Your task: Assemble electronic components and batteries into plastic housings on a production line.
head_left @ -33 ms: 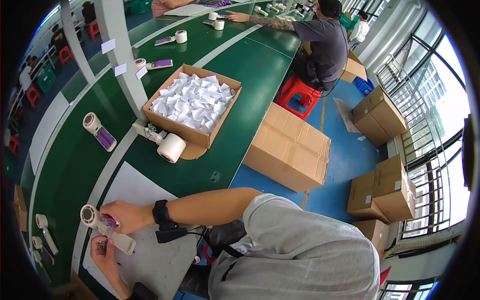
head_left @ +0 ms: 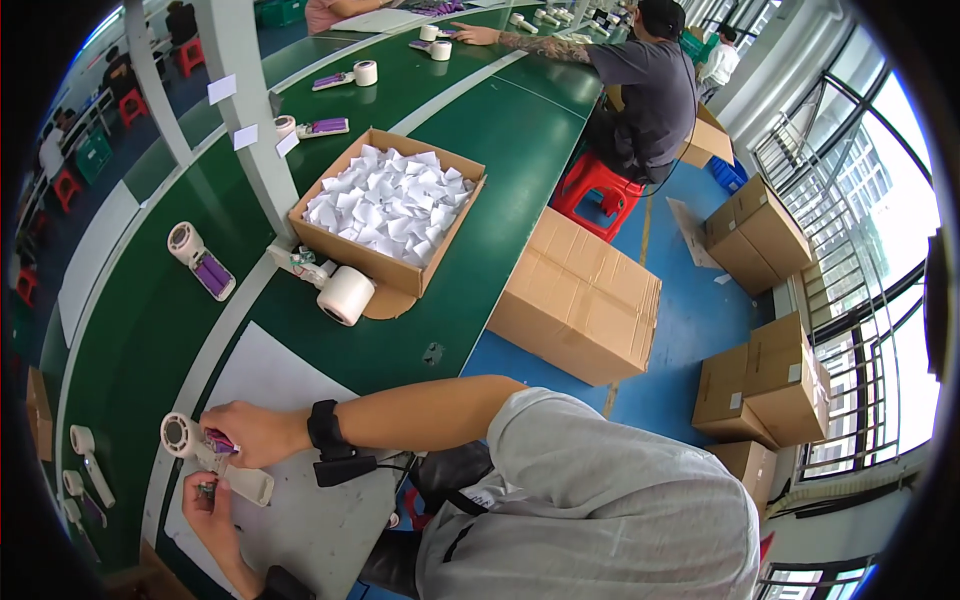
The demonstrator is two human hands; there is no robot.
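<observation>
At the near left, more white fans (head_left: pixel 88 455) are lying along the counter (head_left: pixel 480 150) edge; the left hand (head_left: pixel 208 505) is curling beneath a white handheld fan (head_left: pixel 215 458), its grip clenched on a small part at the fan's handle, though what that part is cannot be told; the right hand (head_left: pixel 255 432) is reaching in from the right, its grip grasping the fan just behind the round head, fingers over a purple piece (head_left: pixel 222 441); the fan is resting over a grey mat (head_left: pixel 290 500) at the near end of the counter; a black wristband (head_left: pixel 325 430) is sitting on the right wrist; farther off, another fan (head_left: pixel 200 262) is lying on the green surface; a tape roll (head_left: pixel 346 295) is lying just beside an open box (head_left: pixel 385 210) filled with white paper slips; to the right, sealed cartons (head_left: pixel 580 295) are standing on the blue floor (head_left: pixel 680 310); at the far end, another person (head_left: pixel 645 85) is sitting on a red stool (head_left: pixel 595 185), one hand on the counter.
</observation>
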